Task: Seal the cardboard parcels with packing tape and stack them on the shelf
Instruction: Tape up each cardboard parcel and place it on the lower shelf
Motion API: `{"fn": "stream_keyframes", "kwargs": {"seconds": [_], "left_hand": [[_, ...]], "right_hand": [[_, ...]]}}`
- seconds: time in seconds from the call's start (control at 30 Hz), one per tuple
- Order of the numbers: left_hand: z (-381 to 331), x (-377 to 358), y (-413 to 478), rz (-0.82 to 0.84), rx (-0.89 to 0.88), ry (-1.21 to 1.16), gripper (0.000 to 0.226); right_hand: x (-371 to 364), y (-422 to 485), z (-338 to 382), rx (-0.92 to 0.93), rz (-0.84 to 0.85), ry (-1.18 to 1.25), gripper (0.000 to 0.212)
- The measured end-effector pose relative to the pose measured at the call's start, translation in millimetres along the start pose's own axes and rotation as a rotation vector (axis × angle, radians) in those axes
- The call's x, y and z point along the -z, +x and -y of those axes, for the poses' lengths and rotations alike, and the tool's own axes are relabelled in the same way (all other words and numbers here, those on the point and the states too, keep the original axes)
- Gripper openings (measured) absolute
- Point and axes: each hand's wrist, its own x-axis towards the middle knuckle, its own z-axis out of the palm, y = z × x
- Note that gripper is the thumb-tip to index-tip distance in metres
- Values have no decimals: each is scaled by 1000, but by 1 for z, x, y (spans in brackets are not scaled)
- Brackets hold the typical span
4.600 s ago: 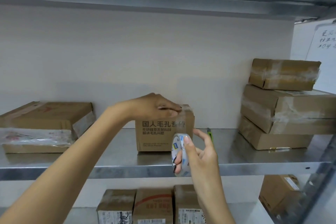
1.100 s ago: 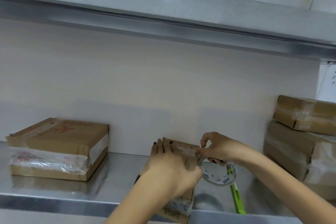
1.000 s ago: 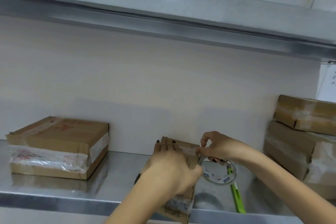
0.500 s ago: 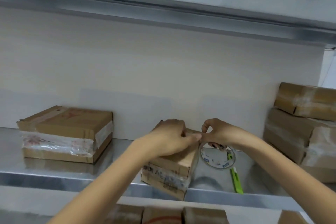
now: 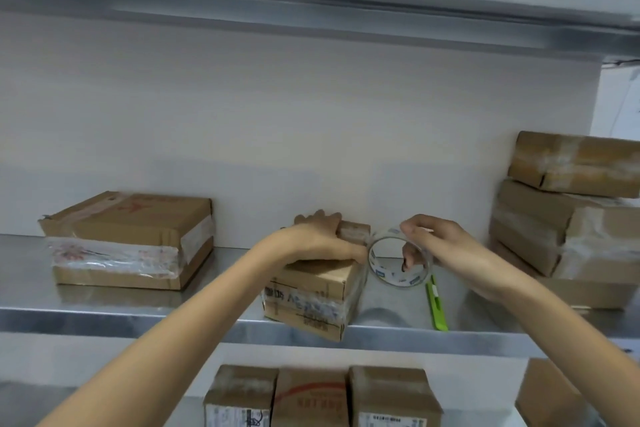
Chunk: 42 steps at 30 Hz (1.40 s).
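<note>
Brown and small, the taped-over small brown cardboard parcel (image 5: 311, 291) sits at the front edge of the grey metal shelf (image 5: 104, 305), turned at an angle so one corner points toward the viewer. Clear tape crosses the printed lettering on its front side. The left hand (image 5: 322, 243) lies on top of it, palm down, with the fingers bent over the far edge, holding the parcel in place.

Just beside the parcel's upper right edge is a roll of clear packing tape (image 5: 398, 263) with small blue marks on its inner ring, standing on edge in the air. The right hand (image 5: 443, 246) grasps it, with fingers curled over the top of the roll and one fingertip visible through its hole. Whether a strip of tape joins the roll to the parcel cannot be told.

Below the roll, a slim green utility knife (image 5: 437, 305) lies flat on the shelf, pointing toward the front edge.

Further left on the same shelf rests a flat cardboard box (image 5: 128, 239) banded with clear tape. At the far right stands a stack of taped cardboard boxes (image 5: 571, 218) against the pale wall. On the level beneath, a row of three cardboard boxes (image 5: 311, 392) stands side by side.
</note>
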Motion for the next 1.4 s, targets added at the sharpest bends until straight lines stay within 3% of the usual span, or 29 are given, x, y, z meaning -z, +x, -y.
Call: {"fn": "stream_keyframes", "kwargs": {"seconds": [0.1,0.2,0.3,0.47,0.57,0.67,0.9,1.13,1.27,1.33,1.4], "left_hand": [[1,3,-2,-90,-5,-300,95],[3,3,-3,-86,8,-740,88],[6,-14,-5,-121,-1,-975,94],[22,-39,-14,-238,-46,-1276,76],[34,-43,-18,-268,14,-1440,69],[44,-48,-22,-344,28,-1577,42],[40,-45,-32,-356,14,-1633,20],[40,-46,-35,-371,-51,-1634,25],[42,-50,-40,-371,-75,-1606,27],[45,-46,-34,-343,-66,-1540,32],[53,-40,-20,-295,-51,-1282,43]], "right_hand": [[4,3,5,85,-76,50,18],[17,12,26,197,-164,169,28],[20,27,46,232,-154,174,21],[-10,53,67,214,-89,-24,20],[-24,65,89,207,-49,-183,24],[-18,64,105,306,-48,-442,13],[-3,54,82,227,19,-615,8],[-5,64,57,91,13,-677,2],[-12,67,44,5,26,-664,10],[-15,68,40,-20,32,-649,11],[-16,69,35,-55,29,-635,13]]}}
